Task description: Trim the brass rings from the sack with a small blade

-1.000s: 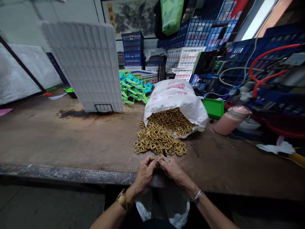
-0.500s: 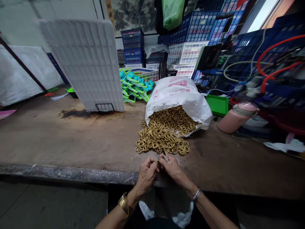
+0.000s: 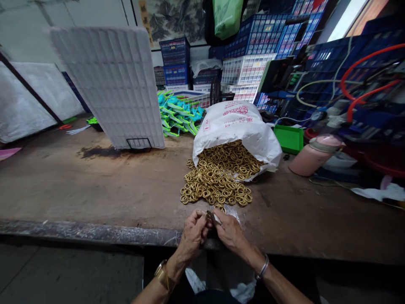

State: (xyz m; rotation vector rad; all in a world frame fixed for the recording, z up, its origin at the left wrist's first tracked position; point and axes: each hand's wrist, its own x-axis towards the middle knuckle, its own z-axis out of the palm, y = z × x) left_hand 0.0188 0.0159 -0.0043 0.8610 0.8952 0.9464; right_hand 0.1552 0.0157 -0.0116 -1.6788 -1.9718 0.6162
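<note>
Two hands meet at the near edge of the counter (image 3: 95,190); left hand (image 3: 193,231) and right hand (image 3: 230,231) are both closed, fingers pinched together on a small brass ring (image 3: 210,217), beside a thin blade-like tool (image 3: 217,218) in the right hand; just beyond lies a pile of brass rings (image 3: 218,183), spilling from a white sack (image 3: 237,126) lying toward the far edge; pink flask (image 3: 313,155) lies near the right edge.
</note>
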